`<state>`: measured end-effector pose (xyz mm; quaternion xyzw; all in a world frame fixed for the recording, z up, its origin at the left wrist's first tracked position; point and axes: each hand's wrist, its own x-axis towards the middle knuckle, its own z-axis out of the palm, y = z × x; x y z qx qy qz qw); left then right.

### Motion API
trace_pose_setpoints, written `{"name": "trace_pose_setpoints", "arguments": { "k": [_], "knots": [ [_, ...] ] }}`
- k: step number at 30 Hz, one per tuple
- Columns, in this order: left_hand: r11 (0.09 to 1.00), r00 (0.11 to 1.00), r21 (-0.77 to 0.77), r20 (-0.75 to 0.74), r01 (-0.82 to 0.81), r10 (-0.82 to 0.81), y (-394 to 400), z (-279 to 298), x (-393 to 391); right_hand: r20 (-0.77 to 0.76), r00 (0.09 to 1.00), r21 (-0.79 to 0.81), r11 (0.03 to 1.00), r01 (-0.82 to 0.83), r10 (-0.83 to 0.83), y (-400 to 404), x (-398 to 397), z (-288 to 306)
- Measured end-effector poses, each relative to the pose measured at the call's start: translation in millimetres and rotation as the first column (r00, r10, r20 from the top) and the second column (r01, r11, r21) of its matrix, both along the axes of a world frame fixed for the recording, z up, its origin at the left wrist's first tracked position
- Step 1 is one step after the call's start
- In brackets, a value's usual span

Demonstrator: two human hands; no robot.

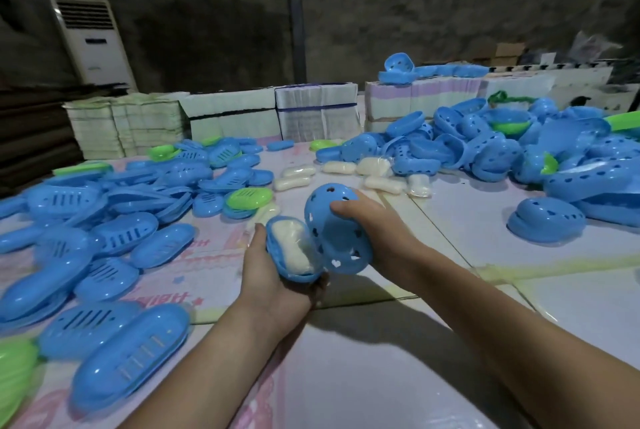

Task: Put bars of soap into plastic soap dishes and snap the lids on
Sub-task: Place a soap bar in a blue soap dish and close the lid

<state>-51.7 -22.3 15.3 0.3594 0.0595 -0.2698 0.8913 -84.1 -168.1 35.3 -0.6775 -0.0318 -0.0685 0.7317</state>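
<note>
So both hands are up over the middle of the table [450,221], a bit toward the near edge. The left hand [273,276] cups a blue dish half [294,255] from underneath, fingers curled around its lower end, and there's a white bar of soap [294,245] already sitting inside it, looks wrapped in clear film. The right hand [374,231] grips the other half, a blue perforated shell [334,231] with little heart-shaped and round holes, thumb pressed on its upper face and the fingers hidden behind it. That shell stands tilted on edge, touching the long side of the soap-filled half, not closed over it yet.

Along the left edge there's a big spread of blue slotted pieces [104,241] with a few green ones [247,198] mixed in. Toward the far right corner sits a heap of blue perforated shells [502,141]. Between the two piles, past the hands, a handful of loose wrapped soap bars [346,169] lie on the table. Stacks of flat white cartons [270,113] line the far edge, and a floor-standing air conditioner [91,41] is back by the wall on the left.
</note>
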Motion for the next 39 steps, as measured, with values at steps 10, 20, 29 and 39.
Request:
{"name": "trace_pose_setpoints", "arguments": {
  "k": [10,20,29,39],
  "knots": [
    [0.997,0.997,-0.034,-0.04,-0.064,0.063,2,4,2,0.012,0.943,-0.565,0.776,0.28,-0.332,6,7,-14],
    [0.994,0.995,0.059,-0.029,-0.094,0.096,1,8,-2,-0.111,0.976,-0.665,0.744,0.068,-0.189,12,1,-17],
    [0.989,0.993,0.089,0.046,-0.114,0.111,4,3,6,0.129,0.971,-0.574,0.783,0.24,-0.203,21,-3,-17],
    [0.979,0.963,0.132,0.239,-0.157,0.122,-5,-3,-3,0.139,0.964,-0.587,0.765,0.266,-0.228,16,3,-18]
  ]
}}
